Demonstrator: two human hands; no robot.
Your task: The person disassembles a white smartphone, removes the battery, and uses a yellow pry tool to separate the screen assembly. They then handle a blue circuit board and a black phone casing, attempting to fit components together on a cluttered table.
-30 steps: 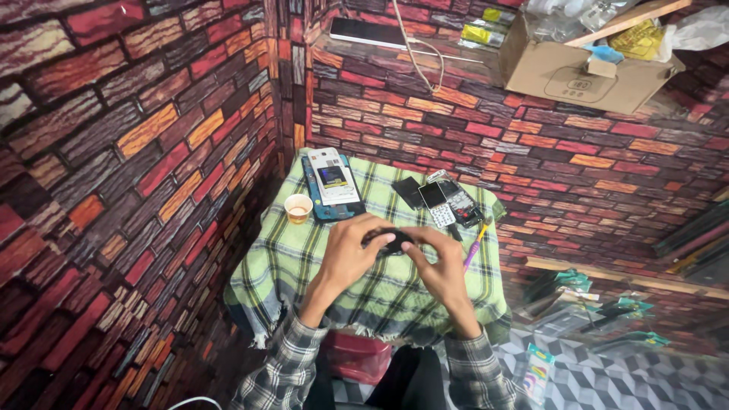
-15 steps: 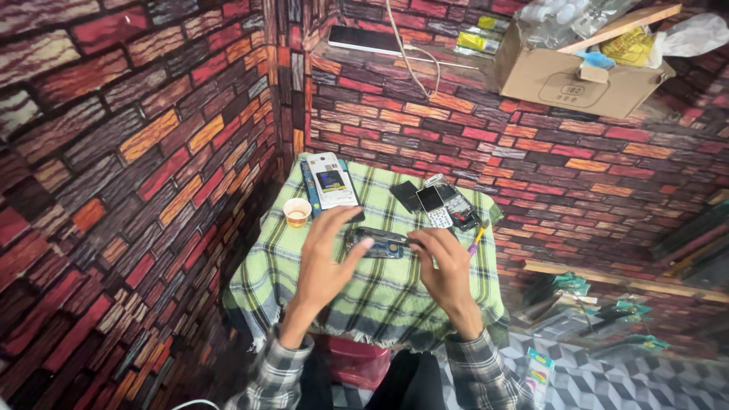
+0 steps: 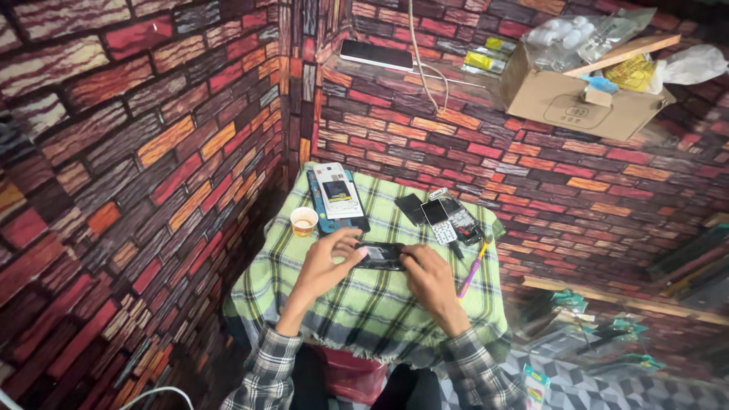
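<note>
In the head view, a dark phone (image 3: 381, 256) is gripped at its two ends over the middle of the worktop (image 3: 380, 304) (draped in a green checked cloth). The fingers of the left hand (image 3: 326, 266) are closed on its left end, those of the right hand (image 3: 431, 275) on its right end. A small paper cup (image 3: 304, 221) is seen just left, with a light phone box (image 3: 339, 191) beyond it. A pen (image 3: 472, 270) is laid to the right.

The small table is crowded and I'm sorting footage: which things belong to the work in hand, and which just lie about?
In hand: dark phone, held flat between left hand and right hand.

Lying about: paper cup, stacked phones, keypad phones, pen, cardboard box on the ledge.
</note>
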